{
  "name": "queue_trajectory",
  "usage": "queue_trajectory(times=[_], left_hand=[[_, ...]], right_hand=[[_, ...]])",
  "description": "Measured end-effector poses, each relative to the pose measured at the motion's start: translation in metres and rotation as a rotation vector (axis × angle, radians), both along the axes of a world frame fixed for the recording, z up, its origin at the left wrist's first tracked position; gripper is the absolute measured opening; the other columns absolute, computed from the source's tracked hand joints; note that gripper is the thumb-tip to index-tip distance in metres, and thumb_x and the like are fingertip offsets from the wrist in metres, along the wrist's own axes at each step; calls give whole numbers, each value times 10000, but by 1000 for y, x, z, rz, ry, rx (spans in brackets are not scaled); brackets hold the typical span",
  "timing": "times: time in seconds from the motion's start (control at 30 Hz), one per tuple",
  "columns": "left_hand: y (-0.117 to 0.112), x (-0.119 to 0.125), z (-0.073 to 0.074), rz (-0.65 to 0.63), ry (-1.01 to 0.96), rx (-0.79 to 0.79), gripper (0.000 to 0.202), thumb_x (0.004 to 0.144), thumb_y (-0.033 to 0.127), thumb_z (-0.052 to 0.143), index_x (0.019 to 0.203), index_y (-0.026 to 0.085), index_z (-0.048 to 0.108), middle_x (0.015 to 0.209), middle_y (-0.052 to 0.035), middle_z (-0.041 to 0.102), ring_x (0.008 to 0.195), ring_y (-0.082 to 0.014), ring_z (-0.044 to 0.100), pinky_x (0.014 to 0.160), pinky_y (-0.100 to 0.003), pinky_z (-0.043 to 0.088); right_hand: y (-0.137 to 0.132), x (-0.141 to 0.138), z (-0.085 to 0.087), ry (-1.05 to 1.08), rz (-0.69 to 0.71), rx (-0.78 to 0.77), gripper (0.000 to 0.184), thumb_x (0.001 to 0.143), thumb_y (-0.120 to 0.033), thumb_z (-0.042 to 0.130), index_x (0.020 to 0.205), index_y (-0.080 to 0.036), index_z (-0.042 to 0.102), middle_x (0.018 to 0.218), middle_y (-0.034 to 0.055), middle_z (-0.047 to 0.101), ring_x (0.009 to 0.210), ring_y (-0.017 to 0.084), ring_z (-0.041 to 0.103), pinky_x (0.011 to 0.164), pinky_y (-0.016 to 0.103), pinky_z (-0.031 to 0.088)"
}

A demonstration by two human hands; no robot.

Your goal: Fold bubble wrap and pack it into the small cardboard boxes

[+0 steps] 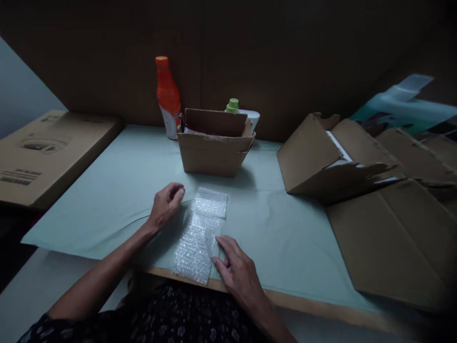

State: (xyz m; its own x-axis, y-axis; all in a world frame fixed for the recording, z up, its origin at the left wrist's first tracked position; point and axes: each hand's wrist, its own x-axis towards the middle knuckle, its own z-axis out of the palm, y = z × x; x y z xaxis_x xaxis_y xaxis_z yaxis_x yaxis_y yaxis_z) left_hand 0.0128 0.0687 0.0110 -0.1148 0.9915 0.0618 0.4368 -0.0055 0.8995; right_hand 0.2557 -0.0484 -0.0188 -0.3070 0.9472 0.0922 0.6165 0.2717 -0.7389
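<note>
A strip of clear bubble wrap (201, 233) lies on the pale green table cover (117, 190), its far end folded over. My left hand (166, 205) rests beside the wrap's upper left edge with fingers curled into a pinch; what it holds, if anything, is too small to see. My right hand (237, 271) lies flat with fingers spread on the table, touching the wrap's lower right edge near the table's front edge.
A small open cardboard box (214, 150) stands behind the wrap, with an orange bottle (167, 97) and a green-capped container (233, 105) at the back. Opened cardboard boxes (335, 162) and flat cardboard (396, 238) lie to the right. A printed flat carton (43, 152) lies left.
</note>
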Motion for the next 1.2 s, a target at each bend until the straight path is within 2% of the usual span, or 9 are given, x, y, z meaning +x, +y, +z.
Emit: queue_trajectory(times=[0.13, 0.23, 0.33, 0.5, 0.63, 0.8, 0.93, 1.1, 1.2], left_hand=[[-50, 9, -4, -424, 270, 219, 161, 876, 273, 566, 899, 188, 701, 862, -67, 694, 844, -218, 602, 802, -359, 480], [-64, 21, -17, -683, 514, 324, 188, 880, 160, 532, 973, 172, 694, 982, -105, 687, 938, -251, 580, 841, -404, 476], [-62, 29, -27, -711, 628, 292, 141, 867, 158, 571, 952, 160, 684, 1021, -118, 667, 955, -269, 561, 828, -418, 475], [-64, 29, -37, -666, 608, 275, 138, 847, 188, 633, 977, 162, 670, 1072, -101, 654, 1001, -276, 546, 859, -437, 460], [-75, 32, -34, -634, 608, 243, 122, 858, 204, 634, 971, 170, 663, 1078, -95, 651, 1014, -275, 542, 873, -439, 462], [-82, 36, -24, -709, 592, 201, 77, 878, 207, 606, 922, 165, 653, 1036, -106, 658, 972, -262, 567, 842, -408, 498], [-80, 20, -21, -688, 434, 234, 168, 896, 198, 571, 1041, 172, 652, 1101, -106, 657, 1003, -238, 593, 886, -391, 514], [-77, -9, -23, -678, 402, 223, 200, 932, 214, 533, 1084, 175, 657, 1116, -103, 667, 1050, -245, 589, 925, -427, 504], [-77, -13, -28, -692, 412, 227, 182, 926, 219, 544, 1056, 189, 668, 1107, -84, 676, 1051, -242, 582, 933, -440, 494]], right_hand=[[2, 7, 2, -45, 5, 38, 284, 967, -269, 523, 1219, -256, 655, 1223, 82, 687, 891, 211, 701, 803, 368, 594], [23, 13, 10, -213, 2, 171, 283, 979, -225, 477, 1181, -235, 676, 1190, 96, 695, 1043, 251, 672, 899, 414, 550], [62, 10, 18, -445, 15, 270, 355, 929, -125, 490, 1230, -197, 665, 1315, 150, 641, 1087, 295, 632, 914, 457, 498], [128, -5, 26, -490, 72, 250, 246, 875, -86, 549, 984, -204, 736, 1291, 118, 676, 1109, 274, 621, 922, 394, 449], [172, -13, 29, -435, -61, 249, 248, 955, -190, 488, 1050, -210, 716, 1103, 82, 749, 975, 219, 679, 836, 313, 470], [208, -20, 20, -392, -244, 250, 281, 947, -316, 518, 1060, -154, 717, 953, 146, 766, 883, 290, 699, 750, 358, 484], [173, -4, 17, -312, -221, 312, 404, 935, -306, 518, 1283, -128, 619, 1238, 181, 696, 1118, 311, 647, 929, 456, 489], [48, 33, 32, -319, 433, 336, 510, 879, -205, 583, 1388, -220, 549, 1422, 126, 591, 1275, 289, 557, 1006, 503, 480], [-14, 34, 30, -433, 575, 341, 595, 831, -100, 578, 1413, -214, 533, 1533, 153, 475, 1391, 322, 445, 1004, 504, 483]])
